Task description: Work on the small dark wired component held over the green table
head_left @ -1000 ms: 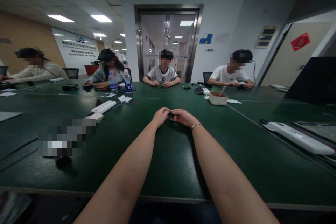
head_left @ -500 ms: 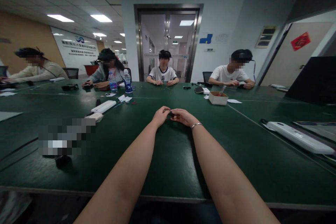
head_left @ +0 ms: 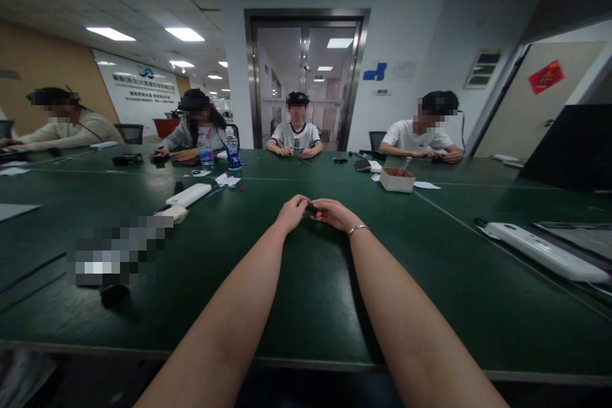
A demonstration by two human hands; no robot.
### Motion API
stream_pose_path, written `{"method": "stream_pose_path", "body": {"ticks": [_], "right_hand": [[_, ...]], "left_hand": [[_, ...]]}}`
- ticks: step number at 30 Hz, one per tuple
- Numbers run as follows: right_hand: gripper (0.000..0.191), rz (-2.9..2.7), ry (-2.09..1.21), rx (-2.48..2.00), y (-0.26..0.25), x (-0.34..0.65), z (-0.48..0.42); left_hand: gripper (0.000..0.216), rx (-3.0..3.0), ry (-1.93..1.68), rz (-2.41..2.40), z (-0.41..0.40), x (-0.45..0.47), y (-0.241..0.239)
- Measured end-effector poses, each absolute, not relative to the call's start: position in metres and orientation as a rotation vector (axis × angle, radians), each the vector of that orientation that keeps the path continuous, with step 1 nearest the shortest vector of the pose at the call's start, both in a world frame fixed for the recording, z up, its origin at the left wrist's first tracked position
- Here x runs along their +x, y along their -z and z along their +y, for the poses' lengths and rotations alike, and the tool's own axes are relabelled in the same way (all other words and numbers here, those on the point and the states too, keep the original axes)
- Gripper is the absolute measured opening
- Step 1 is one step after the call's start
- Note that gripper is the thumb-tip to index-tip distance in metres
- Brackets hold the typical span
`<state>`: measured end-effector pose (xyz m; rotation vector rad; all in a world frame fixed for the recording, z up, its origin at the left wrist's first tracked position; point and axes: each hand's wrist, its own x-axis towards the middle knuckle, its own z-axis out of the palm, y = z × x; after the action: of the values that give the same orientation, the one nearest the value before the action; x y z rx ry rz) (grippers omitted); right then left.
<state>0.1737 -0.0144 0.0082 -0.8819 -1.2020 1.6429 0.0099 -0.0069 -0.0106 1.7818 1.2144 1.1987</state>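
Both my arms reach forward over the green table (head_left: pixel 310 306). A small black object (head_left: pixel 311 208) sits between my fingertips, mostly covered by them, and its kind cannot be made out. My left hand (head_left: pixel 292 213) is closed on its left side, fingers bent and pressed together. From the right, my right hand (head_left: pixel 332 212) pinches the same object between thumb and fingers. A silver bracelet (head_left: pixel 358 228) circles my right wrist.
White power strips lie left (head_left: pixel 189 195) and right (head_left: pixel 545 252). A small open box (head_left: pixel 398 180) stands ahead to the right. Two bottles, one a blue-labelled bottle (head_left: pixel 233 150), stand ahead to the left. Several people sit around the far side, handling small things.
My hands stay in nearly the same place around the black object, with only a very slight shift of the fingers. The person opposite has lowered their head a little.
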Motion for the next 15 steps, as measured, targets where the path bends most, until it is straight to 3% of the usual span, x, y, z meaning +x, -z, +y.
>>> {"method": "stream_pose_path", "body": {"ticks": [15], "right_hand": [[0.006,-1.207,-1.64,-0.894,-0.0076,0.174,-0.0135]], "left_hand": [[0.024,1.804,-1.191,1.225,-0.0089,0.0084,0.0077]]}}
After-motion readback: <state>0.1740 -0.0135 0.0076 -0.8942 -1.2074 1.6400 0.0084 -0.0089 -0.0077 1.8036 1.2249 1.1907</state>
